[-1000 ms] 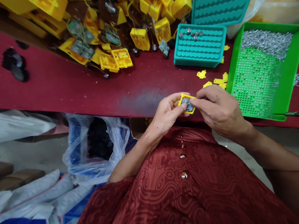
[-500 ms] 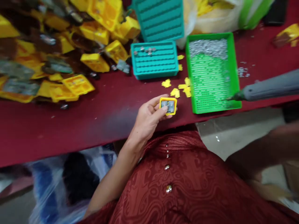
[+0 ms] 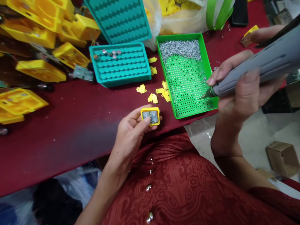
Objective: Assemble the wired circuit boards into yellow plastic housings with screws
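My left hand (image 3: 131,128) grips a small yellow plastic case (image 3: 150,109) near the table's front edge, its thumb pressing on the grey part inside. Wrapped around a grey electric screwdriver (image 3: 255,67) is my right hand (image 3: 243,90). The tool slants down to the left, and its tip hangs over the front part of a green perforated tray (image 3: 173,103). Small silver screws (image 3: 181,48) are heaped at that tray's far end, with a few scattered lower down. Whether the bit carries a screw is too small to tell. Several flat yellow pieces (image 3: 141,89) lie between the case and the trays.
A teal ribbed box (image 3: 122,79) holding a few round metal pieces stands left of the green tray, its lid (image 3: 119,18) raised behind. Yellow housings (image 3: 41,70) with wires crowd the left. A bag (image 3: 182,23) and a black phone (image 3: 239,14) lie at the back.
The view has shifted right, bringing my right hand on the screwdriver into sight. The screwdriver's tip stays over the green tray's front part. My left hand still holds the yellow case.
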Tool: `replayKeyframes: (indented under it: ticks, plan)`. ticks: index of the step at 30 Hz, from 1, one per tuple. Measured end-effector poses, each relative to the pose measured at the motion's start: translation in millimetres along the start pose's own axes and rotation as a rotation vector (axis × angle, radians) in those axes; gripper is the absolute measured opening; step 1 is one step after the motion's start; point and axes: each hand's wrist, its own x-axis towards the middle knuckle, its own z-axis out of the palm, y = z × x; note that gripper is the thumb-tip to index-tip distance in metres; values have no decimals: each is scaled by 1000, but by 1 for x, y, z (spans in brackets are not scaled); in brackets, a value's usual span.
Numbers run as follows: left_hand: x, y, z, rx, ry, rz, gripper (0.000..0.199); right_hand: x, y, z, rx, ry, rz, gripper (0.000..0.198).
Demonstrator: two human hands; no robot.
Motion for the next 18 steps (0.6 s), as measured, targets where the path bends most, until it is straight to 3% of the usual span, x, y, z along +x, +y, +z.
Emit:
replayKeyframes:
  ticks: [4,6,8,10,13,18]
  plan:
    - [0,1,4,-25,19,-5,45,-1,5,1,7,76,-4,80]
    - [0,1,5,-35,26,-9,45,4,8,8,58,272,-39,76]
    - [0,1,5,-46,29,-6,42,11,11,17,197,560,-149,64]
    - [0,1,5,-46,32,-5,39,17,11,26,350,732,-244,57]
    - [-1,1,5,-30,41,-11,38,23,10,34,424,728,-256,57]
    - [-1,2,6,-44,42,-15,38,25,9,35,222,756,-189,63]
